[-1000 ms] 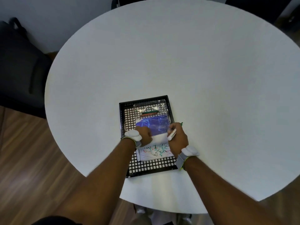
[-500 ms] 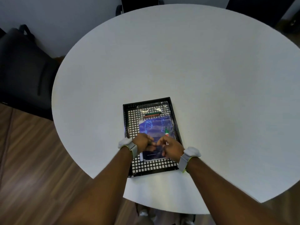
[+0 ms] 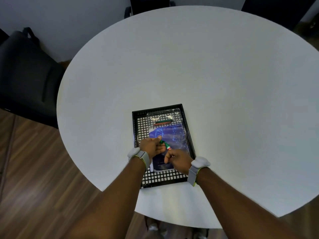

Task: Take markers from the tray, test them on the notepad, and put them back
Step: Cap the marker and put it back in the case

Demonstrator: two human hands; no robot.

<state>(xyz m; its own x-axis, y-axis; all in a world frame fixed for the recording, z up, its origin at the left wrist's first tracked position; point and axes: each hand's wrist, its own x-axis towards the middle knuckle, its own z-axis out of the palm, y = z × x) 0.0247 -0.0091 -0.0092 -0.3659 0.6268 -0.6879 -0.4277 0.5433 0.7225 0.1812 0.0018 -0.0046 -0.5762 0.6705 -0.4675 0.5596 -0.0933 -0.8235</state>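
Note:
A black mesh tray (image 3: pixel 138 135) sits at the near edge of the round white table (image 3: pixel 207 75). In it lies the notepad (image 3: pixel 174 135), closed, with its blue cover up. Over the notepad, a green marker (image 3: pixel 165 145) with a red-and-white band spans between my two hands. My left hand (image 3: pixel 151 147) pinches its far green end. My right hand (image 3: pixel 178 160) grips its near end, where the barrel is hidden inside the fingers. A clear pouch (image 3: pixel 164 116) at the tray's far end holds a green and a red marker.
A black chair (image 3: pixel 25 80) stands to the left of the table and another chair (image 3: pixel 148 4) is at its far side. Wood floor (image 3: pixel 34 187) shows at the lower left. Grey bands with white pads sit on both wrists.
The scribbled page seen a second ago is now under the blue cover. Both hands came together above the notepad, and the green marker now spans between them.

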